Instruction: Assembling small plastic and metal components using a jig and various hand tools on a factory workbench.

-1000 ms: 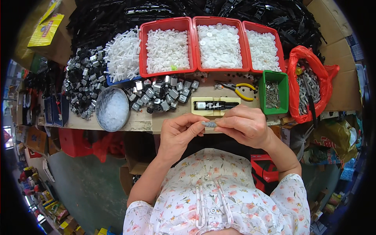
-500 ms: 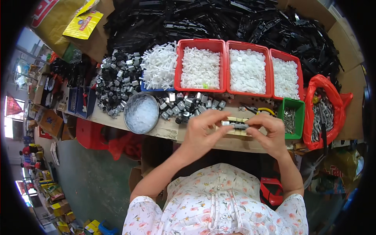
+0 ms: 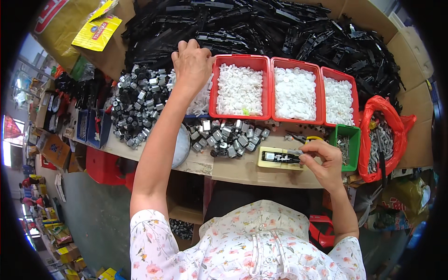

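Note:
My left hand (image 3: 192,65) reaches out to the edge of the heap of black plastic parts (image 3: 233,28), above the blue tray of white plastic pins (image 3: 199,103). Its fingertips are hidden, so I cannot make out whether it holds anything. At the table's front edge, a black housing (image 3: 282,157) with a silver block and small white pieces inside lies in a cream holder block (image 3: 268,164). Thumb and fingers of my right hand (image 3: 324,161) pinch the right end of that housing.
Three red trays (image 3: 267,88) hold small white parts. Silver-and-black motors (image 3: 228,137) lie in heaps beside a round metal dish (image 3: 182,147). Right of the holder are yellow-handled pliers (image 3: 310,138), a green box of metal pins (image 3: 345,144) and a red bag of grey parts (image 3: 385,140).
My left hand has left the holder and moved up and left to the black heap. My right hand stays at the holder, where the black housing now shows plainly.

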